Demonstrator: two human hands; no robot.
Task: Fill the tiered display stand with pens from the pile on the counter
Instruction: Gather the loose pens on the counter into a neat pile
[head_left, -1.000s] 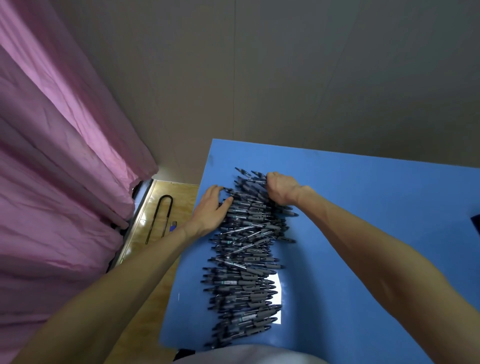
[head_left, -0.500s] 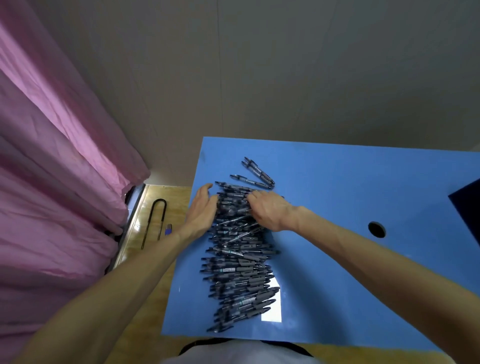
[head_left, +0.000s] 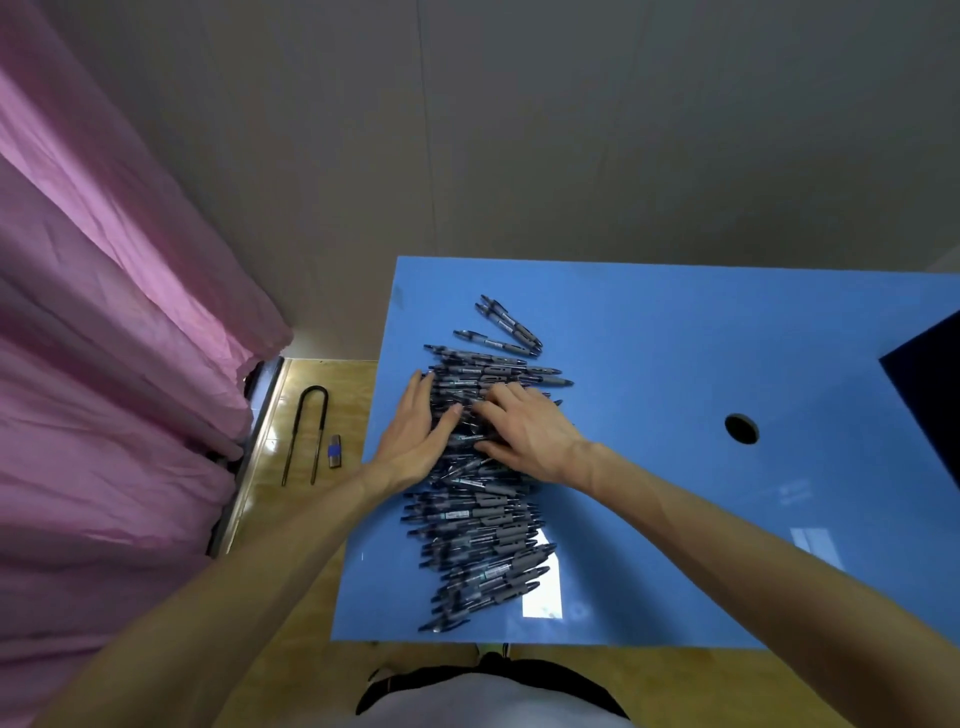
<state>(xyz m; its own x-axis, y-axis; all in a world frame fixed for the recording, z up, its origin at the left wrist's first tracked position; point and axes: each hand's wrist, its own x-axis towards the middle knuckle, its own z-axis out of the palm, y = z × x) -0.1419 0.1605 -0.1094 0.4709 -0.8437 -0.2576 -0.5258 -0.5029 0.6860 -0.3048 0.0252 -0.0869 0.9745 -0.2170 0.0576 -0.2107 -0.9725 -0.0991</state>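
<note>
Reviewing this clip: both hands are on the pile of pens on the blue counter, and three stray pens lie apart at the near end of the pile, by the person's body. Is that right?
Not quite. In the head view the three stray pens lie at the far end of the pile of pens, toward the wall, not by the body. The rest holds: the left hand and right hand rest on the pile on the blue counter.

1. A glossy blue counter (head_left: 675, 519) carries everything; its left and near edges are in view, and its far edge meets a grey wall.
2. A long pile of grey-gripped pens (head_left: 483, 525) lies on its left part, reaching nearly to the near edge.
3. Three loose pens (head_left: 506, 330) lie just beyond the pile's far end.
4. A round hole (head_left: 741, 428) pierces the top, well right of the pile.
5. A dark object's corner (head_left: 930, 395) shows over the right edge; what it is cannot be told.
</note>
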